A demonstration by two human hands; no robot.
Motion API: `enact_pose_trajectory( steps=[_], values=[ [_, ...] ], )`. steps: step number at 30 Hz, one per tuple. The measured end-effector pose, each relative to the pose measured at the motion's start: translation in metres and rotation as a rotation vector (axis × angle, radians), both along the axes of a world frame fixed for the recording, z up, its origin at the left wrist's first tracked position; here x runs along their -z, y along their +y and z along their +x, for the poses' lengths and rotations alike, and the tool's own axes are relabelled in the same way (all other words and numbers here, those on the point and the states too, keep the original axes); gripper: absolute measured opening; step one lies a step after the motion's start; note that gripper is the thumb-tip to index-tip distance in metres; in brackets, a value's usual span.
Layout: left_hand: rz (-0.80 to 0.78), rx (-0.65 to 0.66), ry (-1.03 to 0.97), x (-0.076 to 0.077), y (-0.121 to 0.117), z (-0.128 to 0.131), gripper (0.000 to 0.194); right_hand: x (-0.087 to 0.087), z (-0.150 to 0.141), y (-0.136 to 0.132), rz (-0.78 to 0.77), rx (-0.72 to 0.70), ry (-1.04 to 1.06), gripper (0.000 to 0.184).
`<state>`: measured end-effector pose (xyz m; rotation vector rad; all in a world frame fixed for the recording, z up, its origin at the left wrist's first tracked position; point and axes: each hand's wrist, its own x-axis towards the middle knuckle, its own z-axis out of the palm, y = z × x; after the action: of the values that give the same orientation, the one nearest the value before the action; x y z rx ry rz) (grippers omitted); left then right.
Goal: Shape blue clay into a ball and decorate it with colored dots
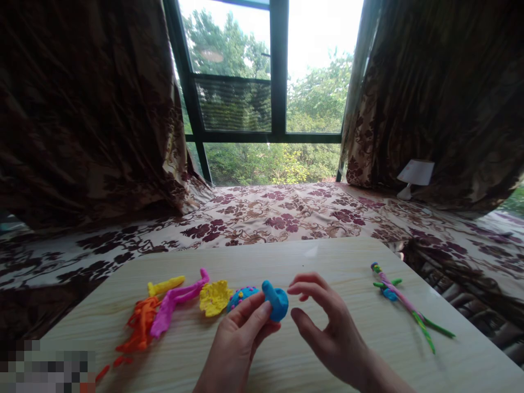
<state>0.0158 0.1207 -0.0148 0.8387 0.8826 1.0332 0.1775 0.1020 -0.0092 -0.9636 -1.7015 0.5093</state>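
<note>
Between the thumb and fingers of my left hand [245,333] is a lump of blue modelling clay [278,304], with a rounded knob sticking up at its top. Just to the right, my right hand [323,311] is held apart from the clay, fingers curved and spread, holding nothing. Behind my left fingers lies a blue clay piece dotted with pink and yellow [242,296], partly hidden. A flattened, crinkled yellow clay piece [215,298] rests beside it on the left.
On the pale wooden table [319,256], left, lie a pink clay strip [176,300], a yellow clay stick [166,285] and orange clay strands [141,325]. A pink and green clay figure [397,297] lies right. Beyond are a floral-covered ledge [282,213] and a small lamp [415,173].
</note>
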Motion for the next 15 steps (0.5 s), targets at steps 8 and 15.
enact_pose_trajectory(
  steps=[8,15],
  values=[
    [0.060,-0.034,0.173,0.0035,0.0017,0.0030,0.024,0.0072,-0.0033,0.0034,-0.064,0.002,0.021,0.028],
    [-0.025,-0.018,0.197,0.0081,0.0038,0.0042,0.032,0.0049,-0.0035,0.0021,-0.012,-0.072,-0.045,0.027]
  ],
)
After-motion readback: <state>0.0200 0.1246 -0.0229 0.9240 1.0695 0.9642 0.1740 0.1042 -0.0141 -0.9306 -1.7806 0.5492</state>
